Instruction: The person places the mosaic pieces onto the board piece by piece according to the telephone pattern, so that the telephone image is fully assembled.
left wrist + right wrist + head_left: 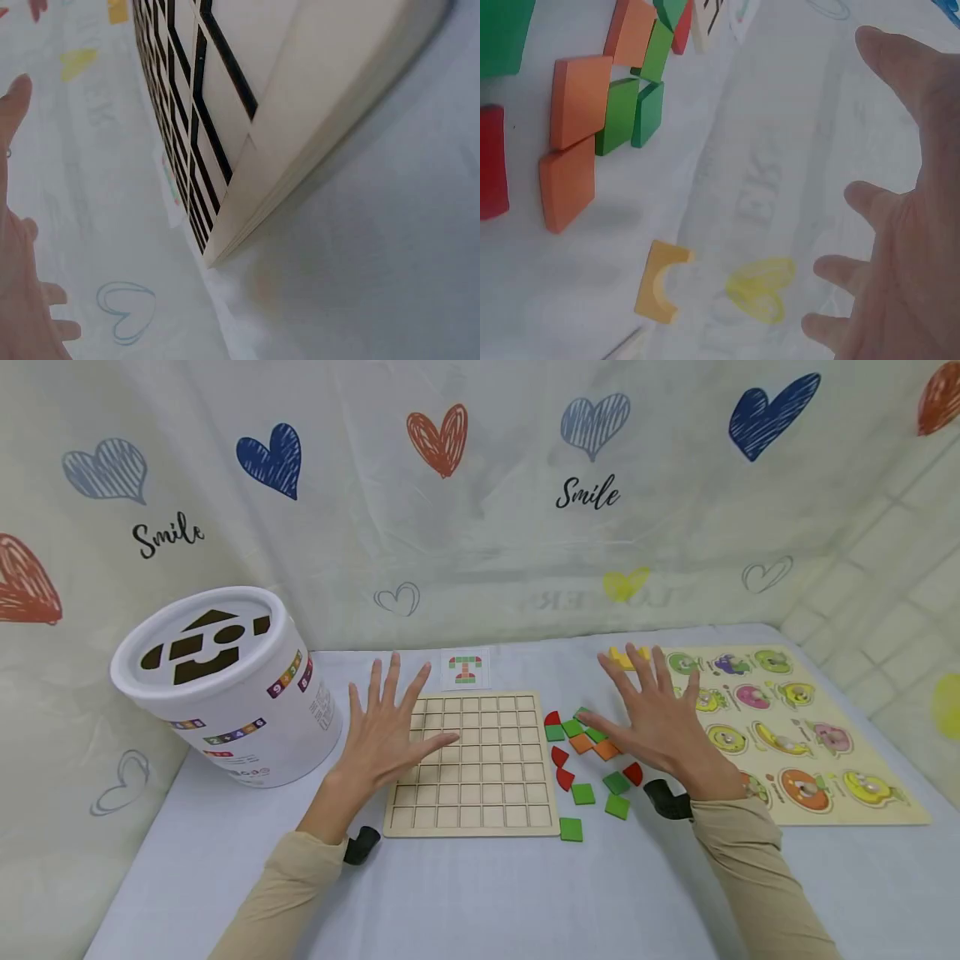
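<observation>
Left hand (384,739) over wooden grid board (480,777) at its 9 o'clock side, right hand (666,732) near loose tiles (582,794) at 3 o'clock, both splayed, gripping nothing, pattern card (465,670) at 12; looks pre-placement, next move probably calls for pinching one flat tile

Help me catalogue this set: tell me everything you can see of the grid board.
The grid board is pale, flat and roughly square with rounded corners, and looks wooden. Thin raised strips form square cells inside a plain rim; every visible cell is empty. It lies flat on the white cloth, just short of the picture card. The left hand is spread above its left side, hiding some cells. A green square lies at its near right corner; contact is unclear.
</observation>
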Action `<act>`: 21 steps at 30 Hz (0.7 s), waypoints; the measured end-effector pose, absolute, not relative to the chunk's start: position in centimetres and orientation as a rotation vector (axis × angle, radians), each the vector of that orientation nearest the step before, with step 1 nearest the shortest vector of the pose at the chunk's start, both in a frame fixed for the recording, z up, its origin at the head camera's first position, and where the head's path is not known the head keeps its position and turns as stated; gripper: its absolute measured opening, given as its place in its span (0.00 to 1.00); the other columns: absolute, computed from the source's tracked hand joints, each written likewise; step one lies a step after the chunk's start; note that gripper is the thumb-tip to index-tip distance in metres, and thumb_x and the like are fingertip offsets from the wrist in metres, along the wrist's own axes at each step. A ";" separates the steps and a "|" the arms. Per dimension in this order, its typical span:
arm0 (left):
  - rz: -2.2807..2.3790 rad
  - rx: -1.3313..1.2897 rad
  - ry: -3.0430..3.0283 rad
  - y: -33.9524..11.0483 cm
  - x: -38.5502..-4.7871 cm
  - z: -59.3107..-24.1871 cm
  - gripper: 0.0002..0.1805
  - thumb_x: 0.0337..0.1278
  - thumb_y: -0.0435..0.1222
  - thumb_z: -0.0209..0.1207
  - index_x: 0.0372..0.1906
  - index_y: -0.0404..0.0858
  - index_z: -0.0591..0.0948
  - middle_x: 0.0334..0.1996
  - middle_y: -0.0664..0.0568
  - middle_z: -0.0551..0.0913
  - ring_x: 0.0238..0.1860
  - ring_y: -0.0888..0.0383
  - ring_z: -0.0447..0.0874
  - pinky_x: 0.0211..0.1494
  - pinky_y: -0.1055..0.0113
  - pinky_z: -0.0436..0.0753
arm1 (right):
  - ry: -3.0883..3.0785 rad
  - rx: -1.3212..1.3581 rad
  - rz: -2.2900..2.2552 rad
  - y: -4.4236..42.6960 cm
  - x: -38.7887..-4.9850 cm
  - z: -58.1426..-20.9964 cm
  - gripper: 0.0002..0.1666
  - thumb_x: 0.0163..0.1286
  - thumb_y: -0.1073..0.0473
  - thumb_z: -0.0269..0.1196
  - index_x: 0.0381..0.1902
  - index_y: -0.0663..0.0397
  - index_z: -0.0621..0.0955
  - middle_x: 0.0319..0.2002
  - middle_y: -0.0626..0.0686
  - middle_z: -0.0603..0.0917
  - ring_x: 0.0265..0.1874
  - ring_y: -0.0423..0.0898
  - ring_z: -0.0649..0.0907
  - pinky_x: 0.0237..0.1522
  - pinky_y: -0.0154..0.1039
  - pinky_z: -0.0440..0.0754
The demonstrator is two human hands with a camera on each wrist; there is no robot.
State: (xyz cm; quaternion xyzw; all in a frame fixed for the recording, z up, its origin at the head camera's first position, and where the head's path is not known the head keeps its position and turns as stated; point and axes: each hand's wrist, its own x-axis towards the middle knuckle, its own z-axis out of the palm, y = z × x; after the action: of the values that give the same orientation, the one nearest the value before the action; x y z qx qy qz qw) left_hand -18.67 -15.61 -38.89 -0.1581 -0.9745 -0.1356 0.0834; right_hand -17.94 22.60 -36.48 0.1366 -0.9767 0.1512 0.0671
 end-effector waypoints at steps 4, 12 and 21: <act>-0.508 -0.493 -2.915 -15.9 -18.5 -38.8 0.56 0.61 0.71 0.57 0.86 0.51 0.50 0.85 0.39 0.41 0.84 0.39 0.39 0.79 0.33 0.53 | -2.924 0.572 0.512 21.9 -18.2 -36.3 0.44 0.74 0.41 0.65 0.80 0.52 0.66 0.80 0.66 0.58 0.79 0.71 0.54 0.69 0.81 0.47; -0.846 -0.429 -3.015 -17.1 -16.6 -38.5 0.52 0.62 0.63 0.66 0.83 0.44 0.60 0.81 0.41 0.56 0.79 0.40 0.58 0.68 0.32 0.71 | -2.981 0.864 0.573 20.0 -18.6 -35.8 0.22 0.73 0.62 0.68 0.62 0.63 0.83 0.66 0.64 0.77 0.64 0.65 0.77 0.65 0.65 0.74; -0.902 -0.525 -3.100 -18.5 -15.9 -39.8 0.51 0.61 0.61 0.68 0.82 0.43 0.62 0.82 0.42 0.55 0.80 0.38 0.56 0.73 0.32 0.66 | -3.006 0.947 0.526 18.9 -19.9 -36.4 0.18 0.72 0.66 0.68 0.58 0.64 0.84 0.60 0.61 0.81 0.56 0.61 0.82 0.58 0.57 0.82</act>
State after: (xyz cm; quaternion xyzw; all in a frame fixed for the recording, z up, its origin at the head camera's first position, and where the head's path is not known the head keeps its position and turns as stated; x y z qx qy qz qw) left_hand -15.88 -18.55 -39.83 -0.1603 -0.9457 -0.2752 -0.0646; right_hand -19.90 18.91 -36.37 0.2963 -0.9404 0.1645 -0.0266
